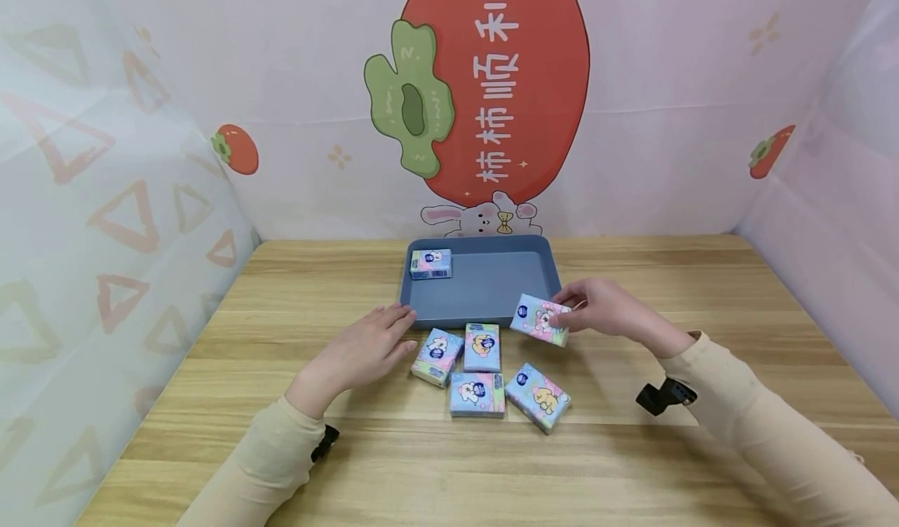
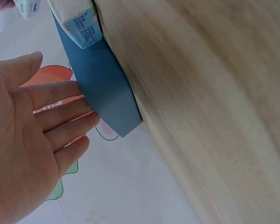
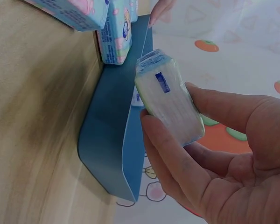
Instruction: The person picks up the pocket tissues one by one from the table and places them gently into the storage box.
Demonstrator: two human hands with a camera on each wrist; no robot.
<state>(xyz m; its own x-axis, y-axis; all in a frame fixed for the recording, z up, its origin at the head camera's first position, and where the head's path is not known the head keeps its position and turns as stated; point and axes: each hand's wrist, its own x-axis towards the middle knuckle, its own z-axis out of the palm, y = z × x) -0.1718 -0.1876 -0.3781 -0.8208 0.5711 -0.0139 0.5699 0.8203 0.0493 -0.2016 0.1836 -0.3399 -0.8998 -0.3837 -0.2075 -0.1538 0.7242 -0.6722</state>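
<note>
My right hand (image 1: pixel 597 307) pinches a tissue pack (image 1: pixel 539 320) with a pink and blue cartoon print, between thumb and fingers. The pack is tilted and overlaps the tray's front right corner in the head view; its pale side (image 3: pixel 170 100) faces the right wrist camera. My left hand (image 1: pixel 361 347) lies with straight fingers at the front left corner of the blue-grey tray (image 1: pixel 485 277), holding nothing. In the left wrist view its fingertips overlap the tray wall (image 2: pixel 105 88). One tissue pack (image 1: pixel 431 263) sits inside the tray at the back left.
In front of the tray lie several more tissue packs: one slanted at left (image 1: pixel 437 357), one upright in the middle (image 1: pixel 482 347), one sideways (image 1: pixel 477 394) and one slanted at right (image 1: pixel 538 397). A printed cloth backdrop (image 1: pixel 302 66) stands behind the wooden table (image 1: pixel 393 472).
</note>
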